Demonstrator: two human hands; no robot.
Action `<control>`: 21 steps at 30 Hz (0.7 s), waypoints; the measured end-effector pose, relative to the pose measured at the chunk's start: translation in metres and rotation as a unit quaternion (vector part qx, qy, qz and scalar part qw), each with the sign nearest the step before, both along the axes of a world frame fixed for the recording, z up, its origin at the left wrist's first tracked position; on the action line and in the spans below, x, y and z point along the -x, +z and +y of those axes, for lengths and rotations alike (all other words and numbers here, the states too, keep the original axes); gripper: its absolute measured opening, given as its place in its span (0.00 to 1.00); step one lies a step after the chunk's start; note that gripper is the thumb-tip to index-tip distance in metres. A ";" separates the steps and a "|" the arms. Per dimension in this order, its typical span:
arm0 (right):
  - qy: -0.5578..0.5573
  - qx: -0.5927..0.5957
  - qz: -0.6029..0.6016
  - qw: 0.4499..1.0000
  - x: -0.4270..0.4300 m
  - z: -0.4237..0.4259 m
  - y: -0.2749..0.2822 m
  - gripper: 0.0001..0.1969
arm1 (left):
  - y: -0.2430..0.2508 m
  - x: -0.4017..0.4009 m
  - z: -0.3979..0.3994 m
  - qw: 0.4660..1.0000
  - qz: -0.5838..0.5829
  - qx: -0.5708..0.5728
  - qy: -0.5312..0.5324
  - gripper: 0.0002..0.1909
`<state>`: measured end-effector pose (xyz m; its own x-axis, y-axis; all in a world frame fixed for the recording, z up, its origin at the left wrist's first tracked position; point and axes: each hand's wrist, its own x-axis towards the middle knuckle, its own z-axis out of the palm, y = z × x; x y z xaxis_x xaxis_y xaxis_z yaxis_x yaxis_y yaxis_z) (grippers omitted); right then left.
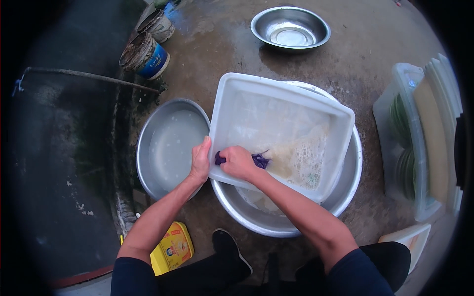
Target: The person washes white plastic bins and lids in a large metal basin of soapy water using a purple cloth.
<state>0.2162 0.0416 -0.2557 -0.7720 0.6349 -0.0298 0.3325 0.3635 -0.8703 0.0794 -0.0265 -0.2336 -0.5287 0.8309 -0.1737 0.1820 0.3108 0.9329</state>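
A translucent white rectangular plastic tub (281, 114) rests tilted over a large round metal basin (351, 177), with brownish sudsy water pooled in its lower right part. My left hand (201, 159) grips the tub's left rim from outside, near the lower left corner. Inside that corner, my right hand (237, 161) is closed on a dark purple cloth (261, 161), which sticks out on both sides of the fist. Left of the tub stands a smaller metal basin (174, 144) holding cloudy water. The large basin also holds foamy water, partly hidden by the tub.
An upright metal basin (290, 27) lies farther off on the wet floor. Two dirty buckets (150, 61) stand at upper left by a pole (92, 76). A yellow container (174, 248) is near my left arm; clear bins (400, 140) with green items stand at right.
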 end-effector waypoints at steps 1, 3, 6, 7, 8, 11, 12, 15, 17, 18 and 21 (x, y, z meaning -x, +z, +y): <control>0.042 0.048 0.037 0.997 -0.005 -0.003 0.007 0.06 | 0.002 -0.003 0.000 1.000 -0.004 0.003 0.004 0.31; 0.066 0.065 0.103 0.990 -0.008 -0.007 0.018 0.06 | 0.010 -0.006 0.003 0.999 -0.025 0.008 0.019 0.31; 0.047 0.085 0.095 0.991 -0.006 -0.006 0.018 0.06 | 0.007 0.000 -0.001 1.000 0.002 0.016 0.006 0.31; 0.042 0.085 0.094 0.991 -0.004 -0.004 0.003 0.06 | 0.008 -0.002 0.001 1.000 0.018 0.018 -0.003 0.31; 0.007 0.043 0.035 0.998 -0.001 -0.002 -0.012 0.06 | 0.006 -0.009 0.002 1.000 0.016 0.017 -0.008 0.31; -0.030 -0.006 -0.067 0.997 0.002 0.006 -0.019 0.07 | 0.011 -0.022 0.008 0.999 -0.015 -0.006 0.043 0.31; -0.015 -0.008 -0.050 0.999 0.002 0.005 -0.012 0.07 | 0.010 -0.017 0.006 0.999 -0.009 0.001 0.033 0.30; 0.057 0.033 0.012 0.998 -0.005 0.001 0.018 0.06 | 0.010 -0.007 0.003 0.999 -0.009 0.003 0.032 0.30; 0.107 0.085 0.056 0.989 -0.010 -0.004 0.028 0.06 | 0.008 -0.008 0.000 0.999 -0.019 0.004 0.035 0.29; 0.094 0.094 0.057 0.989 -0.011 -0.004 0.029 0.06 | 0.008 -0.009 0.002 0.999 -0.014 0.001 0.034 0.29; 0.036 0.054 0.017 0.998 -0.001 -0.002 0.003 0.06 | 0.007 -0.008 0.000 1.000 -0.011 0.002 0.021 0.29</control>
